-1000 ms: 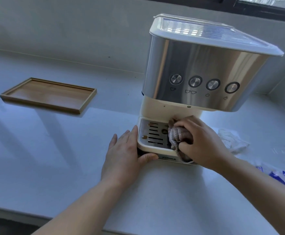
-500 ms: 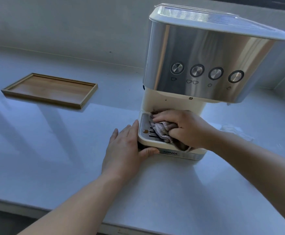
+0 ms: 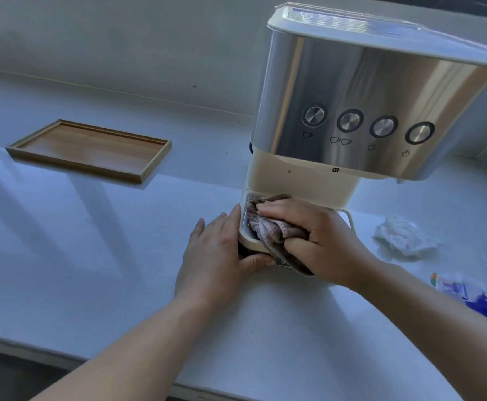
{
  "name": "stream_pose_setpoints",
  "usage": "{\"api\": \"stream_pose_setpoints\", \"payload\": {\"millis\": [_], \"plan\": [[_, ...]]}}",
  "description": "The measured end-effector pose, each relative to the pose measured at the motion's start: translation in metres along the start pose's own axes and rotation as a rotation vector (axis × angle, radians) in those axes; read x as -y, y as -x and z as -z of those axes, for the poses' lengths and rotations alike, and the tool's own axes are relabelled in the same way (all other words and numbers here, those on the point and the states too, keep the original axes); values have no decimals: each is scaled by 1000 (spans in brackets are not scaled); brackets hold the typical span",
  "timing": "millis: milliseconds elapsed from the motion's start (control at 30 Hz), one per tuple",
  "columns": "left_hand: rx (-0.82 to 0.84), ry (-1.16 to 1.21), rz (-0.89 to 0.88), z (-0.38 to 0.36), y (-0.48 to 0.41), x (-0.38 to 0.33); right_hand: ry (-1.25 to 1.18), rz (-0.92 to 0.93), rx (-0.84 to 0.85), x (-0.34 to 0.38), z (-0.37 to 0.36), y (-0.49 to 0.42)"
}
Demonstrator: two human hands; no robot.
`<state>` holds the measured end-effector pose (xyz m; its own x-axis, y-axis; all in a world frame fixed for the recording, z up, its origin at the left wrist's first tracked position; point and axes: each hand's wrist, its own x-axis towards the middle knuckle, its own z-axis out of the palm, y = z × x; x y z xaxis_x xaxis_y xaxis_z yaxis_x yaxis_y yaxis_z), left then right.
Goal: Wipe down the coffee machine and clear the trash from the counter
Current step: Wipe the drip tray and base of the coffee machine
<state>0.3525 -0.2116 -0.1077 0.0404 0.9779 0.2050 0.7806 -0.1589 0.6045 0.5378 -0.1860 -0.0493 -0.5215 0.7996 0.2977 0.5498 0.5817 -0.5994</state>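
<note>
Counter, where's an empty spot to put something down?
The counter is bare in front of the wooden tray, left of the left hand, and between the tray and the coffee machine. Crowded: the machine's base, where the right hand grips a cloth, and its right side, with a crumpled tissue and blue wrapper.

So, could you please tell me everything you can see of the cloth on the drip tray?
The cloth is grey-brown, ribbed-looking fabric, bunched into folds. It lies on the drip tray of the coffee machine, one end hanging over the front edge. The right hand grips it and presses it down.
</note>
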Motion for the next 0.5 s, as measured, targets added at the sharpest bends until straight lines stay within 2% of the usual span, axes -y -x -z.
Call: {"api": "stream_pose_setpoints", "payload": {"millis": [167, 333, 433, 500], "plan": [[5, -4, 6, 0, 1, -1, 98, 73, 67, -1, 6, -1], [14, -6, 5, 1, 1, -1, 89, -88, -53, -5, 6, 5], [16, 19, 12, 1, 1, -2, 119, 10, 76, 3, 3, 4], [13, 19, 11, 1, 1, -2, 133, 6, 84, 1, 7, -3]]}}
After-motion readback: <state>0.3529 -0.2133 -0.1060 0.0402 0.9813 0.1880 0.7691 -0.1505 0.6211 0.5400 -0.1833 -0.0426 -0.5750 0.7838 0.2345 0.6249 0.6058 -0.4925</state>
